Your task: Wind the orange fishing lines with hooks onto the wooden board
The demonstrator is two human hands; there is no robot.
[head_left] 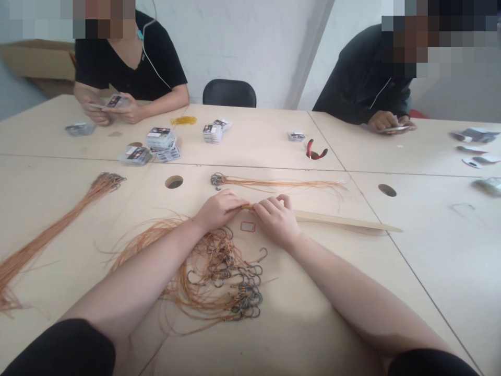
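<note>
My left hand (222, 210) and my right hand (276, 218) meet at the middle of the table, both pinching the end of a long pale yellowish strip (344, 221). The strip runs out to the right from under my right hand. Just below the hands lies a small red-outlined label (248, 226). A tangled pile of dark hooks (245, 292) on orange lines (188, 303) spreads under and beside my left forearm. Beyond my hands a straight bundle of hooked orange lines (266, 182) lies across the table.
Another orange bundle (58, 227) lies at the left. Farther back are stacked small boxes (160, 138), yellow bands (183, 120) and red-handled pliers (317, 150). Two people sit across the table (266, 151), each holding something. A black chair (229, 93) stands between them.
</note>
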